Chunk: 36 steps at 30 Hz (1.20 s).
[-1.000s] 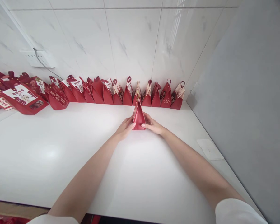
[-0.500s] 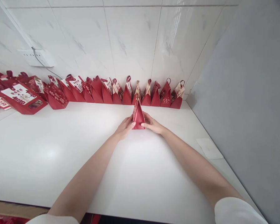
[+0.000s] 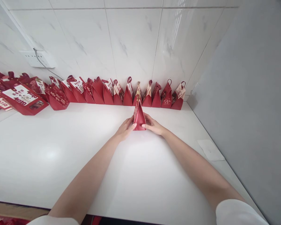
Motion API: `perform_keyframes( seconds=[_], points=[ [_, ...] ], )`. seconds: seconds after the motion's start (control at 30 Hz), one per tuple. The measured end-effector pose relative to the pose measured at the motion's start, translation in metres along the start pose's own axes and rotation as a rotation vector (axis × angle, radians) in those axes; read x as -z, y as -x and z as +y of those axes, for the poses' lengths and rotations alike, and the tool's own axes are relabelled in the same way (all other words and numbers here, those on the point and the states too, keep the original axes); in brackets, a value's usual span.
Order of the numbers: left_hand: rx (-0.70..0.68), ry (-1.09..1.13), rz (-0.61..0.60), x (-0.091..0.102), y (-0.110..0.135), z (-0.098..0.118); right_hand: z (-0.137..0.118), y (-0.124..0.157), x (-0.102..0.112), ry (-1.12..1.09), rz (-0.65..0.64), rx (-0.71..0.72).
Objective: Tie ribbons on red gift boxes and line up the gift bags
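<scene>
A red triangular gift box (image 3: 139, 120) stands upright on the white table (image 3: 135, 175), its narrow plain side facing me. My left hand (image 3: 126, 128) grips it from the left, thumb on the near face. From the right, my right hand (image 3: 154, 125) holds it the same way, its fingers partly hidden behind the box. Just beyond it, a row of similar red gift boxes (image 3: 108, 93) with ribbon loops and printed cards lines the wall.
More red boxes crowd the left, among them a large one with a white label (image 3: 21, 95). A white sheet (image 3: 210, 150) lies by the grey panel (image 3: 253, 93) on the right. A socket (image 3: 38, 58) with a cable is on the tiled wall. At bottom left is a cardboard box (image 3: 14, 210).
Both hands keep their hold on the gift box, which has not moved on the table. Only the camera's view has shifted very slightly.
</scene>
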State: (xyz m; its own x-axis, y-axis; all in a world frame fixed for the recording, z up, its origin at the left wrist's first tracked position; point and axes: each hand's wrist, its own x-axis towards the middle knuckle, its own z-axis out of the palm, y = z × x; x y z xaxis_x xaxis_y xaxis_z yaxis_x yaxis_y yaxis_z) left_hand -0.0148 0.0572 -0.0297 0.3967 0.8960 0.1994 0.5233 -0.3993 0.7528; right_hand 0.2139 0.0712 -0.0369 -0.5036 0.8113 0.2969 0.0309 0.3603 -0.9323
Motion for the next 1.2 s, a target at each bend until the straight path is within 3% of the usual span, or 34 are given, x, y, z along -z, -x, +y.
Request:
perform_keyframes(
  seconds=[1.2],
  points=[
    [-0.051,0.024,0.029,-0.0031,-0.0027,-0.0040,-0.0037,0.0005,-0.0004,0.000,-0.003,-0.001]
  ],
)
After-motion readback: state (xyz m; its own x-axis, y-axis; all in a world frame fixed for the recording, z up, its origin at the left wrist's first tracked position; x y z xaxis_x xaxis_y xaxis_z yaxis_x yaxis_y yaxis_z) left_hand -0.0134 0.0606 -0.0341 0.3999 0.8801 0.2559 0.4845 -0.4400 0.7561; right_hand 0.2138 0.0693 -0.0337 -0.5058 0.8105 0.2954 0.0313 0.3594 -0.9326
